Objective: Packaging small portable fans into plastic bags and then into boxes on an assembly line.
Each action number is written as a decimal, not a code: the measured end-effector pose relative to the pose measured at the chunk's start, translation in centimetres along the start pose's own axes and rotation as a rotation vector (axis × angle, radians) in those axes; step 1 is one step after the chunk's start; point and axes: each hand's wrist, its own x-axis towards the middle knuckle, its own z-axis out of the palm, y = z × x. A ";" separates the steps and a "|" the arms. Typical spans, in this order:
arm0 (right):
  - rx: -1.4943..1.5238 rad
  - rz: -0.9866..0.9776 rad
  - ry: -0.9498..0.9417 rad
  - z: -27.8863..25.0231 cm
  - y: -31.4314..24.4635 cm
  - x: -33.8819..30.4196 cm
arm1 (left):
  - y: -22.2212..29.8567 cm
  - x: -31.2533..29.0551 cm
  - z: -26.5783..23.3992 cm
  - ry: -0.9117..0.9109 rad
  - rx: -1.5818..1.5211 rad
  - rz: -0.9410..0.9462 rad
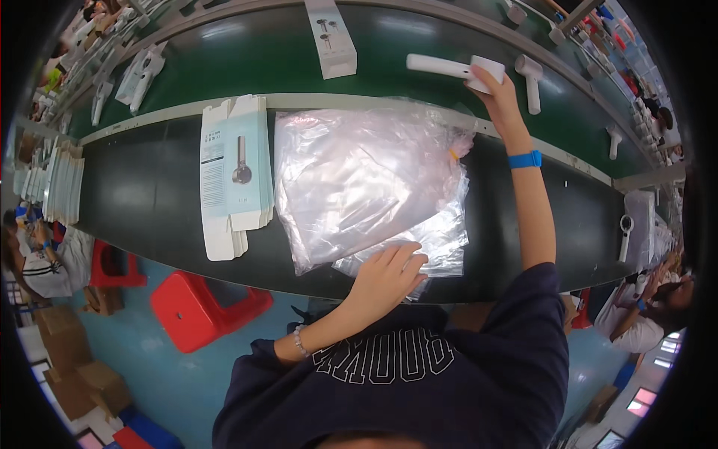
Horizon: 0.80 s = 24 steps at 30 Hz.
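My right hand [493, 93] reaches over the far belt, its fingers closed around the round head of a white hair-dryer-shaped device [441, 66]. The device's straight handle points left. At the near table edge my left hand [385, 283] rests on the stack of clear plastic bags [359, 176], fingers stretched out and slightly bent. Part of the stack is tied with a yellow band. Left of the bags lies a pile of flattened light-blue and white cartons [238, 165] printed with a picture of a similar device.
A white carton [330, 41] stands on the green belt [254, 45]. Another white device [530, 82] lies right of my hand, and bagged ones [140, 78] lie at left. Red stools [194, 310] stand on the floor. Co-workers sit at both sides. A raised rail separates table and belt.
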 end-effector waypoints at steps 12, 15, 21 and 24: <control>0.247 0.013 0.203 -5.2 0.8 -7.5 | -0.5 1.0 0.0 -0.084 0.031 0.092; 0.252 0.006 0.210 -4.7 0.4 -10.9 | -1.0 0.6 -0.5 -0.093 0.086 0.119; 0.173 0.053 0.226 -3.6 0.6 -17.5 | -1.9 0.3 -0.4 -0.018 0.053 0.089; 0.160 0.034 0.214 -3.0 0.4 -20.5 | -1.8 0.5 -0.9 0.010 -0.004 0.049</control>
